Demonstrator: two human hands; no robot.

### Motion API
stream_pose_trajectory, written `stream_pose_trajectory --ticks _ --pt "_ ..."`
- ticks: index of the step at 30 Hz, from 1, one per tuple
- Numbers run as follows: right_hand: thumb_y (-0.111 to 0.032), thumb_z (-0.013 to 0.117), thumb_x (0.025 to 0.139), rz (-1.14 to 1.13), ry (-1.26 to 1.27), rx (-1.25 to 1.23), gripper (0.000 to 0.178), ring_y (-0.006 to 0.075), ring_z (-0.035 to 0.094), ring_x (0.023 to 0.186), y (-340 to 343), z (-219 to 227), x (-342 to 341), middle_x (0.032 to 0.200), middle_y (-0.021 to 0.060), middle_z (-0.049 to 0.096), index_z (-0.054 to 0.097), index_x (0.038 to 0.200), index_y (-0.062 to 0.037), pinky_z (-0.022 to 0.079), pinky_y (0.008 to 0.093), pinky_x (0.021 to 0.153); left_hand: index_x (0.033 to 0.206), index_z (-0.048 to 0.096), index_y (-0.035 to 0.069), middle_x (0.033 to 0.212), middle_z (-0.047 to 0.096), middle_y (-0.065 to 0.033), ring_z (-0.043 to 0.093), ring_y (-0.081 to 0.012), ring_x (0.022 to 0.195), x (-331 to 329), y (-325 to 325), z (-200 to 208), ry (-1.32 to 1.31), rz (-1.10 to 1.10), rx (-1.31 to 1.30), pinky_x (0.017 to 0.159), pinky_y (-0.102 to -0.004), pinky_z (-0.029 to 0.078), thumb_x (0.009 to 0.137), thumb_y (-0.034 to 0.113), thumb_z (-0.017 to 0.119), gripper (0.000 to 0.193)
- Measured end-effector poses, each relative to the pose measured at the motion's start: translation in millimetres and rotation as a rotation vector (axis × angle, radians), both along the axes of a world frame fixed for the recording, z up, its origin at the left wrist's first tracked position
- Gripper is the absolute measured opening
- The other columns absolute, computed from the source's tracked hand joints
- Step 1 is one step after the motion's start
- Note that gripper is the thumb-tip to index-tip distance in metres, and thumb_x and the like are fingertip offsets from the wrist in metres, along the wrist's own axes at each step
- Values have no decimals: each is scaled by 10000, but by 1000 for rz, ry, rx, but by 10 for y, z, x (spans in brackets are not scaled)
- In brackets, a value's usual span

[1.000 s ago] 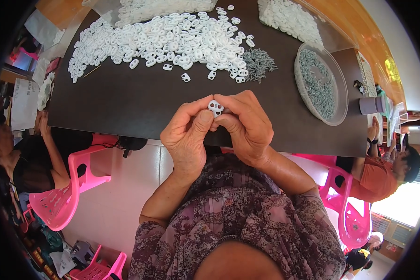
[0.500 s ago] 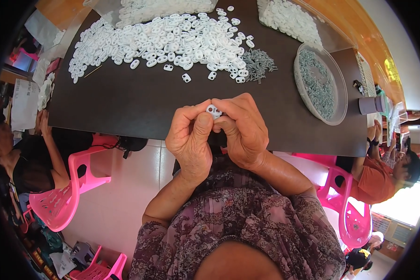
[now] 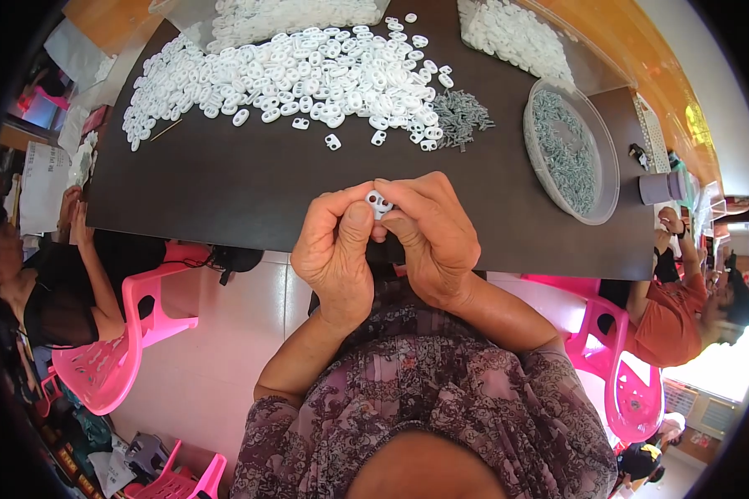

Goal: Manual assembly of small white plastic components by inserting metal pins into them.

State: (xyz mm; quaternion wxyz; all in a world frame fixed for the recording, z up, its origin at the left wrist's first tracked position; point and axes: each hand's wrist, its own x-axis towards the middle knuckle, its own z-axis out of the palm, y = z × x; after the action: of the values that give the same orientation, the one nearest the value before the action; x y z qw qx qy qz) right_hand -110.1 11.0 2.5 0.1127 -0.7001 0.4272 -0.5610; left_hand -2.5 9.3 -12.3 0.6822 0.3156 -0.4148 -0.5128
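Observation:
Between the fingertips of both hands is a small white two-hole plastic piece [image 3: 379,202], held above the front part of the dark table [image 3: 225,183]. My left hand [image 3: 338,245] pinches its left side with thumb and forefinger. Thumb and forefinger of my right hand [image 3: 431,237] close on its right side. Whether a smaller part sits inside the piece is hidden by the fingers. Beyond the hands lies a large heap of similar white pieces [image 3: 308,75], with a few loose ones at its near edge. A small pile of grey screw-like pins [image 3: 462,116] touches the heap's right end.
A round clear tray [image 3: 601,193] of grey pins stands at the right. Clear bins [image 3: 595,71] of white pieces are at the back. A thin stick [image 3: 166,130] lies left, a grey-purple cup [image 3: 659,188] right. People sit at both sides near pink chairs [image 3: 129,349].
The white piece has turned slightly between my fingers, and both hands have shifted a little. At the right, the other person's hands and head have moved.

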Motion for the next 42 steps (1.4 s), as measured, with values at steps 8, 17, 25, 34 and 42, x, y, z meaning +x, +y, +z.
stream_pose_trajectory --ticks 8,17,25,34,42 --pt "25 638 805 -1 -17 19 271 183 545 762 9 -23 33 969 132 628 614 1072 58 457 261 636 1006 597 -43 817 581 -24 512 -59 678 -18 16 38 81 -11 42 632 -199 440 924 110 578 174" --pt "38 646 791 -5 -143 223 303 135 522 740 71 11 20 928 99 604 607 1092 53 430 224 584 1039 596 -40 928 621 -46 550 -69 826 -8 27 65 81 -30 89 749 -201 447 920 81 577 171" --pt "41 645 781 -26 -73 131 299 149 525 737 54 15 -26 877 77 603 611 1079 38 431 246 625 1100 621 -36 916 591 -31 544 -70 776 31 -7 64 -21 -91 2 684 -195 460 917 52 572 210" --pt "-26 657 804 -46 -38 46 254 173 530 736 36 5 18 865 88 610 607 1040 51 436 258 634 1102 597 -63 959 583 -46 527 -86 855 -18 25 -34 -67 -4 -88 790 -218 427 931 102 562 240" --pt "-3 665 769 -53 -37 -16 274 256 547 712 40 -32 58 883 127 619 593 1030 37 444 318 631 1065 590 -60 913 555 -36 502 -83 819 -45 49 -59 -117 65 -109 764 -218 417 941 111 547 215"
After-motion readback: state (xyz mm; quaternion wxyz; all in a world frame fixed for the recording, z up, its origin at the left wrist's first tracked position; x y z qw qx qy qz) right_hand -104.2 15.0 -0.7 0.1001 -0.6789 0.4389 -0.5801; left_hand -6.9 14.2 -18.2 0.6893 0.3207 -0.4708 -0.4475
